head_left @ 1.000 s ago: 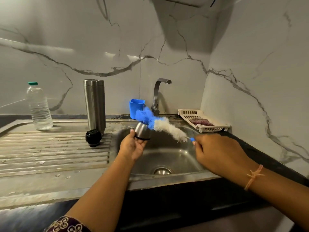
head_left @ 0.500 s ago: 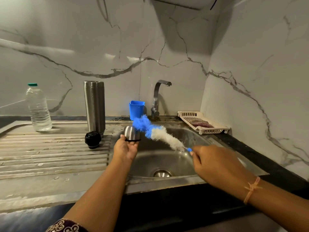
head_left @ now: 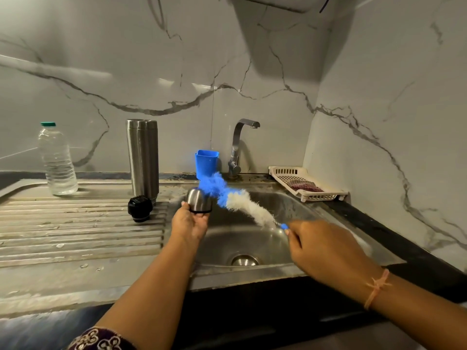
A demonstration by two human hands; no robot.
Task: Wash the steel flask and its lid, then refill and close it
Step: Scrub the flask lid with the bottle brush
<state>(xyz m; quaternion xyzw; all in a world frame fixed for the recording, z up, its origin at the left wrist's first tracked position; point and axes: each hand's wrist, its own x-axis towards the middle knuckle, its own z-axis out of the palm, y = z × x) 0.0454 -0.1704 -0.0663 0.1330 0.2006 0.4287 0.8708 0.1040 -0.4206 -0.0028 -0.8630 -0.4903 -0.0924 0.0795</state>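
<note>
Lid (head_left: 199,202) first: a steel cap, held over the left edge of the sink (head_left: 252,238), black rim down toward the palm. My left hand (head_left: 189,224) has its fingers clamped round the rim end. Brush (head_left: 237,200): the blue end sits against the lid's dome at two o'clock. It's blurred, so contact is my guess. My right hand (head_left: 321,246) has its fingers pinched together on the brush handle.

Flask (head_left: 142,157) stands upright, no lid on, on the tabletop (head_left: 75,236) at ten o'clock from the lid. Black stopper (head_left: 139,208) at nine o'clock, just in front of the flask. Tap (head_left: 238,147) at one o'clock, no water visible.

Step, as I judge it: scrubbing the lid, early in the task. Next calls for turning the lid mouth-up so the bristles reach inside, then a rinse under the tap. Flask and stopper come after, I reckon.
</note>
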